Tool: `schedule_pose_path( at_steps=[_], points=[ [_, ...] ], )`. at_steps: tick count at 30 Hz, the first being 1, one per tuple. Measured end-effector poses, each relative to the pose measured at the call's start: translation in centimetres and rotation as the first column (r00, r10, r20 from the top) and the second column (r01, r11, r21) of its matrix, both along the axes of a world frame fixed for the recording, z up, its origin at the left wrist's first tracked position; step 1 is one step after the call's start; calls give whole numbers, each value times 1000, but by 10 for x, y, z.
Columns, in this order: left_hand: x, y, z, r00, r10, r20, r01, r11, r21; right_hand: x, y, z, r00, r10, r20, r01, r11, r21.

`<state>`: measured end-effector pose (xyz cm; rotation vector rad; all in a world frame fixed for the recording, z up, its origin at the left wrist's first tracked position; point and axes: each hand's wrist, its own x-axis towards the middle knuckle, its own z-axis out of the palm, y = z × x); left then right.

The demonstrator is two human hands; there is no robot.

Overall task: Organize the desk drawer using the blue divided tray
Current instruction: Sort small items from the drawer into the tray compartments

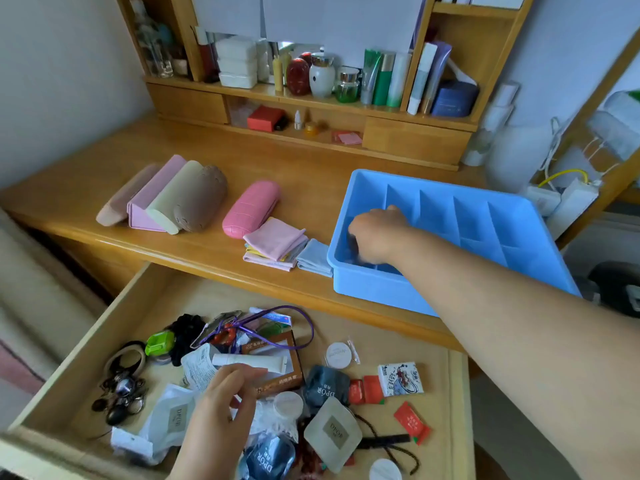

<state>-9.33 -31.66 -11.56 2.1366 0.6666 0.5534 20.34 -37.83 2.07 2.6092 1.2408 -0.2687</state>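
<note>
blue divided tray [519, 216] on the wooden desk top [304, 168] at right, just behind the open drawer [114, 327]. right hand [377, 237] reached down into the tray's near-left compartment, fingers curled downward around something dark, too hidden to name; grip itself cannot be told for sure. forearm crossing the tray's front wall. left hand [221, 407] low over the drawer's clutter, well apart from the tray, fingers loosely spread and slightly bent, fingertips near a white tube [249, 362] lying on a brown box [277, 372]; pinching nothing visible.

in the drawer: black scrunchie [187, 334], green clip-like item [160, 342], purple cord [277, 327], dark hair ornaments [121, 389], sachets marked dpor [325, 384], red packets [412, 422], small printed white box [400, 378].

on the desk left of the tray: folded cloths, pink on top [277, 242], pale blue one [315, 258] touching the tray's left wall, pink glasses case [251, 207], row of four pouches or cases [166, 195]. bottles and jars on the shelf [339, 105] behind.
</note>
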Motion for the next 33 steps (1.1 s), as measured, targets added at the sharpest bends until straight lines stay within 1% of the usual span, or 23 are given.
schedule_pose_path(
  at_steps=[2, 4, 5, 6, 7, 8, 9, 10, 11, 12, 13, 14, 15, 16, 17, 18, 20, 23, 28, 31, 32, 33],
  points=[
    [-2, -3, -1, 998, -30, -53, 29, 999, -20, -4, 1, -1, 999, 3, 33, -2, 1000, -18],
    [-7, -7, -2, 991, -66, -119, 63, 998, -30, -4, -4, 4, 1000, -2, -10, 3, 999, 41],
    [-11, -9, -3, 985, -81, -153, 78, 997, -22, -5, -10, 8, 999, -17, -45, 23, 991, 129],
    [-15, -10, -5, 978, -90, -189, 90, 996, -8, -10, -19, 11, 998, -19, -61, 36, 957, 288],
    [-20, -10, -7, 969, -93, -228, 98, 995, 11, -19, -31, 12, 1000, 13, -25, 2, 857, 516],
    [-25, -11, -10, 960, -86, -268, 98, 995, 31, -35, -47, 10, 993, 77, 86, -116, 677, 727],
    [-29, -11, -12, 950, -74, -303, 92, 995, 45, -53, -66, 3, 970, 132, 203, -242, 531, 812],
    [-32, -12, -14, 940, -66, -335, 88, 995, 51, -75, -85, -8, 947, 200, 251, -318, 475, 820],
    [-33, -13, -16, 930, -68, -361, 93, 994, 52, -97, -105, -27, 936, 283, 209, -332, 511, 793],
    [-33, -15, -16, 922, -78, -380, 106, 993, 52, -117, -123, -51, 939, 338, 58, -274, 638, 720],
    [-32, -17, -16, 915, -93, -393, 123, 991, 51, -135, -139, -77, 938, 317, -138, -186, 800, 570],
    [-30, -18, -17, 908, -107, -405, 139, 989, 52, -148, -153, -101, 932, 217, -290, -109, 931, 348],
    [-28, -19, -17, 902, -115, -416, 150, 987, 53, -155, -164, -123, 928, 102, -359, -53, 988, 143],
    [-27, -19, -18, 897, -117, -426, 155, 986, 55, -160, -171, -140, 924, 4, -382, -7, 1000, -7],
    [-26, -18, -18, 892, -115, -437, 156, 986, 60, -162, -174, -151, 922, -65, -382, 28, 994, -102],
    [-25, -18, -19, 888, -111, -446, 156, 986, 65, -163, -176, -157, 919, -116, -376, 61, 986, -155],
    [-25, -17, -21, 877, -106, -468, 158, 985, 73, -166, -175, -164, 923, -159, -351, 105, 980, -168],
    [-25, -16, -22, 869, -101, -484, 159, 984, 81, -170, -173, -169, 904, -185, -385, 142, 980, -137],
    [-20, -17, -23, 882, -110, -458, 160, 985, 72, -161, -171, -140, 869, -149, -471, 135, 989, -64],
    [-14, -17, -24, 903, -114, -414, 154, 986, 64, -143, -164, -93, 812, -79, -578, 156, 984, 85],
    [-11, -16, -25, 910, -119, -397, 156, 986, 62, -132, -160, -72, 785, -39, -618, 174, 972, 160],
    [-9, -16, -26, 916, -129, -380, 163, 985, 58, -119, -154, -50, 767, 18, -642, 201, 942, 267]
  ],
)
